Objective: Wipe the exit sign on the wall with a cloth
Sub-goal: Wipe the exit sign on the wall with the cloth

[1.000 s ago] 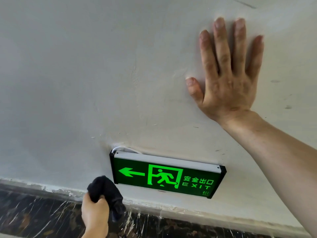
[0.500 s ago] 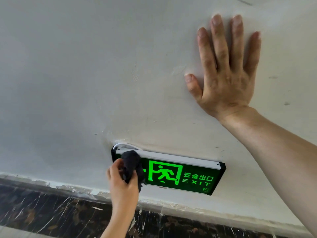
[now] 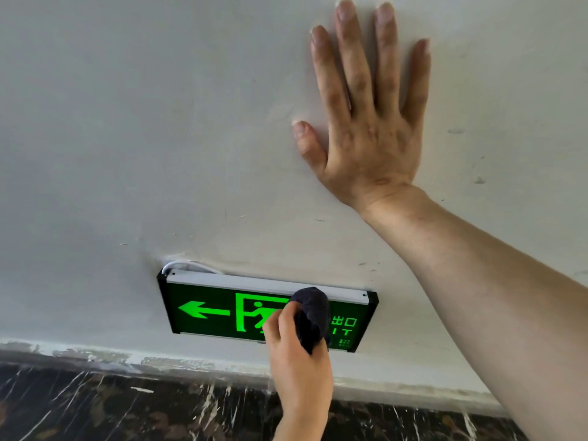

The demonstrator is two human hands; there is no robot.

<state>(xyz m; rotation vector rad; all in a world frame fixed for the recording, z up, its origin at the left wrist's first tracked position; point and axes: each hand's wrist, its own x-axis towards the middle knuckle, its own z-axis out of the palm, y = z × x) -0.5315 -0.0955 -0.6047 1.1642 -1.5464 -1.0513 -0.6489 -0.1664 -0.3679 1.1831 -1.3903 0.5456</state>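
A lit green exit sign (image 3: 210, 308) with a black frame and a pale top strip is fixed low on the white wall (image 3: 127, 138). My left hand (image 3: 296, 354) grips a bunched dark cloth (image 3: 311, 313) and presses it against the sign's face, right of centre, hiding part of the running figure and the lettering. Higher up on the right, my right hand (image 3: 366, 122) lies flat on the wall with fingers spread and nothing in it.
A white cable (image 3: 187, 265) loops out of the wall at the sign's upper left corner. Below the sign runs a dark marble skirting (image 3: 111, 405) with white veins and a chipped paint edge.
My left hand rose from below the sign's left end and slid the cloth rightwards along the sign's face, uncovering the arrow. The right hand has stayed flat on the wall.
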